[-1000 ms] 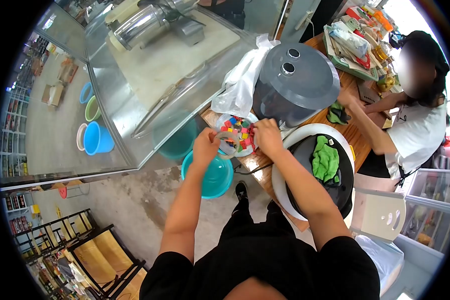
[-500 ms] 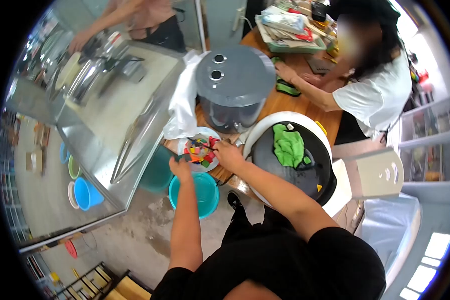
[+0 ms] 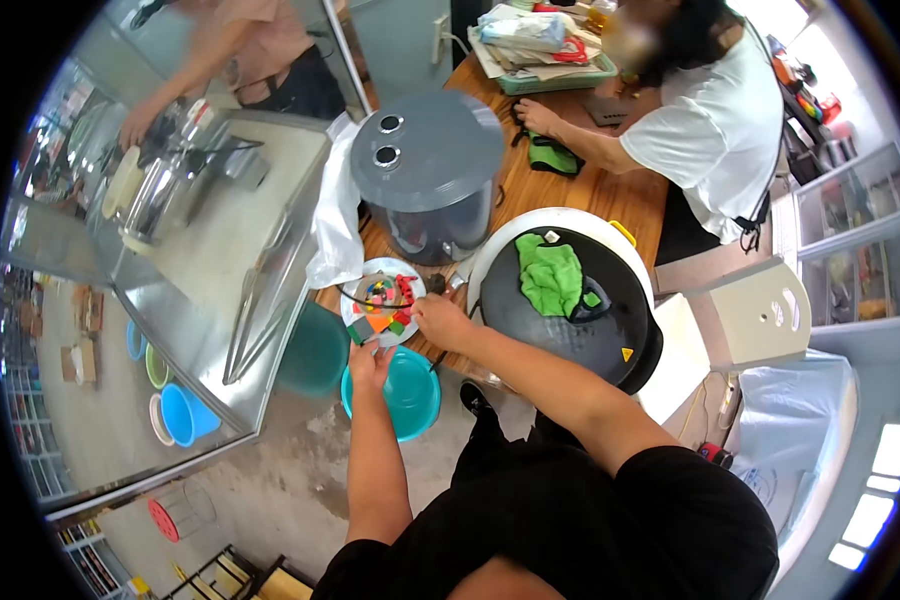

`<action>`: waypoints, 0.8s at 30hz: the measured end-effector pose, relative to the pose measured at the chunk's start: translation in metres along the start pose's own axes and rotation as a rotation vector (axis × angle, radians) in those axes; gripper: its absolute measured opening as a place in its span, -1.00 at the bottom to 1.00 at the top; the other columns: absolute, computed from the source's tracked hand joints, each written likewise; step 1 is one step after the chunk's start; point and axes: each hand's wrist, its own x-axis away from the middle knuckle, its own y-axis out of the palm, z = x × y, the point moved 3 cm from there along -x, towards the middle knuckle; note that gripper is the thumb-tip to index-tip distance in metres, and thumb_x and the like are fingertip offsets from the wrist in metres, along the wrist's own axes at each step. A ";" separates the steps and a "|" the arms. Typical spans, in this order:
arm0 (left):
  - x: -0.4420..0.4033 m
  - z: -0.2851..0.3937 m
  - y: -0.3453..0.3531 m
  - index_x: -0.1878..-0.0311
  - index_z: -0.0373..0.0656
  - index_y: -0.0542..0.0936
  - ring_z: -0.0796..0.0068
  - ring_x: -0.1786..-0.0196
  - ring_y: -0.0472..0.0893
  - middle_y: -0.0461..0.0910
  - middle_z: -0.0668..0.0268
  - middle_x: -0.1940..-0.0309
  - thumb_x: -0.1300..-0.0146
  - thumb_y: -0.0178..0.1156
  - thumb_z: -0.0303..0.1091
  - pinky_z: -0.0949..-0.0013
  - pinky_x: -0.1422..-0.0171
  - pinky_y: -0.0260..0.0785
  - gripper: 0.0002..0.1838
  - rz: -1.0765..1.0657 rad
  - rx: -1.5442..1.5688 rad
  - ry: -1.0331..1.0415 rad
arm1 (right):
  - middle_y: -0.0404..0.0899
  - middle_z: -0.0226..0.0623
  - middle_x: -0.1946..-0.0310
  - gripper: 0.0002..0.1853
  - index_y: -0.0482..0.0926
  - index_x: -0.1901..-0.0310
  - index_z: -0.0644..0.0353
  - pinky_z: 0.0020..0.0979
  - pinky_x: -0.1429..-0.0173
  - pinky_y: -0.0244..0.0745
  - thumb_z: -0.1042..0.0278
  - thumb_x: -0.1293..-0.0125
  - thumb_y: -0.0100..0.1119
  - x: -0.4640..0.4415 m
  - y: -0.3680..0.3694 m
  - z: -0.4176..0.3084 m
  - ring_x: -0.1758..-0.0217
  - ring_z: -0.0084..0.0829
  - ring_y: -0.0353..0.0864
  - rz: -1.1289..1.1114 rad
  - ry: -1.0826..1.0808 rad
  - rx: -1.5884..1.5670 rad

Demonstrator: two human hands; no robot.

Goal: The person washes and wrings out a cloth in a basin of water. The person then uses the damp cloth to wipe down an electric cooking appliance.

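Note:
A white plate (image 3: 410, 272) holds several small coloured pieces, red, green, yellow and orange, with a clear round item among them. At its front edge is my left hand (image 3: 372, 368), fingers apart, close to an orange piece (image 3: 378, 323) and a dark green piece (image 3: 360, 331). On the plate's right side my right hand (image 3: 440, 320) is closed, its fingertips pinched on a thin black cord (image 3: 380, 305) that curves over the plate. Its fingers partly hide the hold. Below the plate sits a teal basin (image 3: 410, 392).
A grey lidded drum (image 3: 425, 180) stands behind the plate. To the right, a green cloth (image 3: 550, 275) lies on a black round lid (image 3: 610, 335). A metal-edged glass case (image 3: 240, 300) borders the left. Across the wooden table (image 3: 625, 210), a co-worker handles a green-black item (image 3: 552, 157).
My left hand has shifted down, its fingers now spread at the plate's front edge. My right hand stays at the plate's right side. The view has shifted slightly; the co-worker leans differently.

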 end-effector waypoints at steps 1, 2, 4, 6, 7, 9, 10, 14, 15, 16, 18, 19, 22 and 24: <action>-0.004 -0.002 -0.001 -0.16 0.00 0.31 0.20 0.13 0.55 0.44 0.26 0.05 -0.12 -0.01 -0.68 0.08 0.17 0.55 -0.47 0.029 0.022 -0.051 | 0.51 -0.06 0.28 -0.85 0.49 0.26 0.22 -0.18 0.06 0.41 0.37 -0.17 0.04 0.004 0.003 0.000 0.17 -0.07 0.51 -0.016 -0.027 -0.020; -0.009 -0.004 0.001 -0.16 0.00 0.31 0.20 0.13 0.55 0.44 0.26 0.05 -0.12 -0.01 -0.68 0.08 0.17 0.55 -0.47 0.007 0.011 -0.052 | 0.52 -0.07 0.28 -0.85 0.49 0.27 0.22 -0.18 0.07 0.41 0.37 -0.17 0.03 0.007 0.003 0.000 0.18 -0.07 0.51 -0.030 -0.057 -0.038; -0.012 -0.007 -0.001 -0.08 -0.04 0.34 0.18 0.06 0.56 0.46 0.23 0.09 -0.17 -0.01 -0.67 0.02 0.09 0.54 -0.58 0.063 -0.026 0.005 | 0.52 -0.08 0.30 -0.85 0.49 0.27 0.23 -0.19 0.09 0.42 0.36 -0.18 0.03 0.018 -0.008 -0.009 0.19 -0.09 0.52 -0.045 -0.048 -0.059; -0.010 -0.005 -0.002 -0.09 -0.08 0.33 0.13 0.04 0.55 0.45 0.20 0.08 -0.15 -0.01 -0.69 0.02 0.09 0.55 -0.56 0.025 -0.053 0.026 | 0.52 -0.10 0.31 -0.85 0.49 0.27 0.23 -0.19 0.12 0.42 0.36 -0.18 0.03 0.030 -0.022 -0.020 0.21 -0.10 0.53 -0.066 -0.044 -0.079; -0.006 -0.004 -0.003 -0.11 -0.09 0.32 0.09 0.03 0.55 0.45 0.18 0.05 -0.15 -0.02 -0.69 0.00 0.08 0.55 -0.55 0.023 -0.074 0.031 | 0.53 -0.11 0.32 -0.85 0.48 0.27 0.23 -0.21 0.14 0.43 0.36 -0.18 0.04 0.038 -0.028 -0.023 0.23 -0.11 0.53 -0.097 -0.037 -0.115; 0.009 -0.003 -0.010 -0.18 -0.12 0.27 -0.04 -0.02 0.51 0.42 0.09 -0.03 -0.15 -0.07 -0.73 -0.08 0.04 0.52 -0.49 -0.004 -0.073 0.045 | 0.53 -0.12 0.35 -0.84 0.48 0.26 0.24 -0.26 0.16 0.43 0.35 -0.18 0.06 0.053 -0.038 -0.026 0.24 -0.17 0.55 -0.148 -0.001 -0.186; 0.013 -0.006 -0.019 -0.18 -0.12 0.27 -0.04 -0.02 0.51 0.42 0.09 -0.03 -0.15 -0.07 -0.73 -0.08 0.04 0.52 -0.49 -0.013 -0.076 0.046 | 0.53 -0.12 0.35 -0.84 0.48 0.26 0.24 -0.26 0.16 0.43 0.35 -0.18 0.06 0.060 -0.050 -0.032 0.24 -0.17 0.55 -0.139 -0.002 -0.184; 0.041 -0.012 -0.059 -0.21 -0.10 0.25 -0.02 -0.03 0.51 0.41 0.05 -0.06 -0.15 -0.10 -0.74 -0.08 0.06 0.53 -0.46 0.066 -0.040 0.023 | 0.54 -0.14 0.34 -0.81 0.49 0.21 0.24 -0.26 0.17 0.44 0.33 -0.19 0.07 0.092 -0.066 -0.031 0.27 -0.20 0.55 -0.176 0.006 -0.188; 0.051 -0.011 -0.068 -0.21 -0.09 0.25 0.03 -0.02 0.53 0.43 0.06 -0.04 -0.16 -0.09 -0.74 -0.04 0.08 0.55 -0.46 0.105 -0.035 0.009 | 0.54 -0.16 0.33 -0.81 0.49 0.20 0.23 -0.28 0.18 0.45 0.33 -0.20 0.07 0.099 -0.066 -0.026 0.27 -0.23 0.56 -0.172 0.015 -0.188; 0.061 -0.010 -0.075 -0.21 -0.09 0.25 0.03 -0.02 0.53 0.43 0.06 -0.04 -0.16 -0.09 -0.74 -0.04 0.08 0.55 -0.46 0.109 -0.035 0.015 | 0.55 -0.17 0.33 -0.81 0.49 0.19 0.23 -0.29 0.19 0.46 0.34 -0.21 0.07 0.105 -0.067 -0.024 0.28 -0.25 0.57 -0.169 0.023 -0.186; 0.080 -0.009 -0.092 -0.20 -0.09 0.25 0.03 -0.01 0.54 0.43 0.06 -0.04 -0.15 -0.09 -0.74 -0.05 0.09 0.55 -0.46 0.137 -0.022 0.018 | 0.55 -0.19 0.33 -0.82 0.50 0.19 0.23 -0.31 0.20 0.46 0.34 -0.22 0.07 0.117 -0.072 -0.023 0.28 -0.28 0.57 -0.186 0.038 -0.218; 0.087 -0.009 -0.102 -0.18 -0.09 0.27 0.04 0.01 0.54 0.43 0.06 -0.02 -0.15 -0.08 -0.74 -0.06 0.10 0.55 -0.48 0.128 -0.025 0.027 | 0.55 -0.21 0.33 -0.82 0.50 0.18 0.22 -0.33 0.20 0.46 0.35 -0.23 0.07 0.122 -0.074 -0.023 0.28 -0.31 0.57 -0.199 0.058 -0.247; 0.114 -0.001 -0.111 -0.15 -0.11 0.28 0.05 0.02 0.55 0.45 0.07 0.00 -0.15 -0.07 -0.74 -0.04 0.12 0.56 -0.51 0.149 -0.035 0.026 | 0.55 -0.23 0.33 -0.82 0.50 0.17 0.23 -0.36 0.20 0.46 0.37 -0.24 0.08 0.133 -0.078 -0.025 0.28 -0.35 0.57 -0.214 0.108 -0.307; 0.127 0.004 -0.106 -0.13 -0.13 0.30 0.07 0.03 0.56 0.45 0.09 0.01 -0.15 -0.07 -0.75 -0.05 0.12 0.56 -0.53 0.155 -0.034 0.043 | 0.55 -0.18 0.32 -0.82 0.49 0.18 0.24 -0.33 0.17 0.45 0.37 -0.23 0.06 0.135 -0.081 -0.026 0.25 -0.29 0.57 -0.218 0.121 -0.320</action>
